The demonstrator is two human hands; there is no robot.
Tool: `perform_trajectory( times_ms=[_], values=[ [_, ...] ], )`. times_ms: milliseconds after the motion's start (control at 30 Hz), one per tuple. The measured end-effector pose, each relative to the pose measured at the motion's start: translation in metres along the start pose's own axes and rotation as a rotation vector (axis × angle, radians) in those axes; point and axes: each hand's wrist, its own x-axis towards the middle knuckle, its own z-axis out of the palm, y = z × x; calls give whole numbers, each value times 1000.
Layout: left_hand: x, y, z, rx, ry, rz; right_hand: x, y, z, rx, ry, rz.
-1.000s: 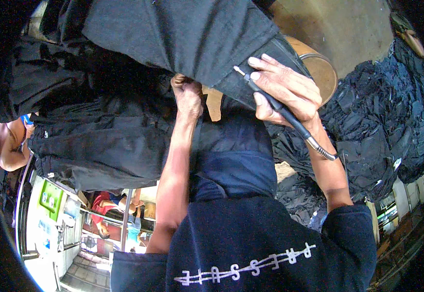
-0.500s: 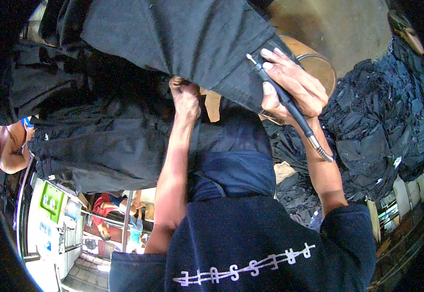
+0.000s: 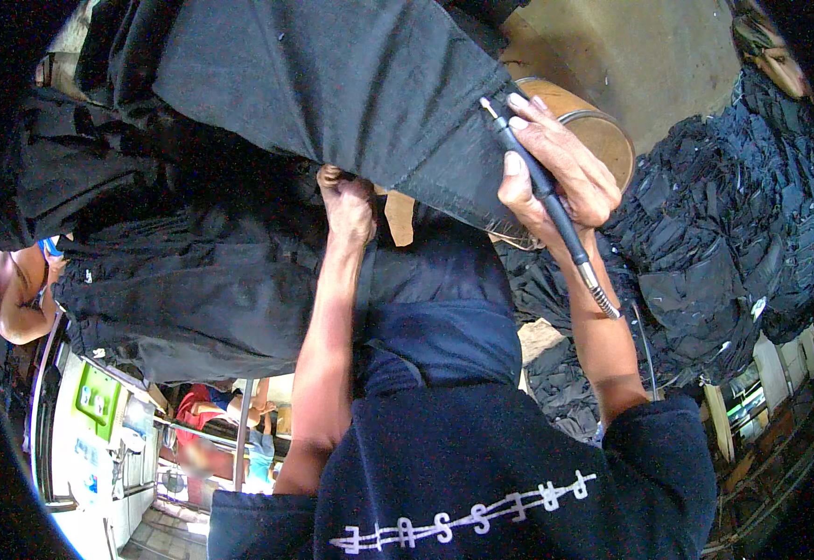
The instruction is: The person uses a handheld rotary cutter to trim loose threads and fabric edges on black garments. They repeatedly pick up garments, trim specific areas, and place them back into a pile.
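Now the right hand (image 3: 556, 173) has slid its rotary tool (image 3: 542, 187) upward — left hand (image 3: 346, 205) unmoved.

The left hand (image 3: 346, 205) was clenched in a fist, its forearm bare and extended. The right hand (image 3: 556, 173) was curled closed, fingers wrapped, wrist bent.

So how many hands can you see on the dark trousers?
2. The left hand grips the dark trousers from beneath at centre; the right hand presses a slim rotary tool against their hem. Others may be hidden.
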Motion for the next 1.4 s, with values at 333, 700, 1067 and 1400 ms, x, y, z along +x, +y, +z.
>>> perform_trajectory(
  times_ms=[333, 700, 1067, 1400],
  values=[
    [6, -12, 0, -35, 79, -12, 1, -2, -3, 43, -52, -21],
    [11, -20, -9, -18, 38, 94, -2, -3, -1, 108, -111, -54],
    [17, -24, -28, 105, -214, 93, -3, -5, -1, 138, -185, -92],
    [8, -7, 2, 19, -26, 57, -3, -6, 1, 201, -251, -134]
  ],
)
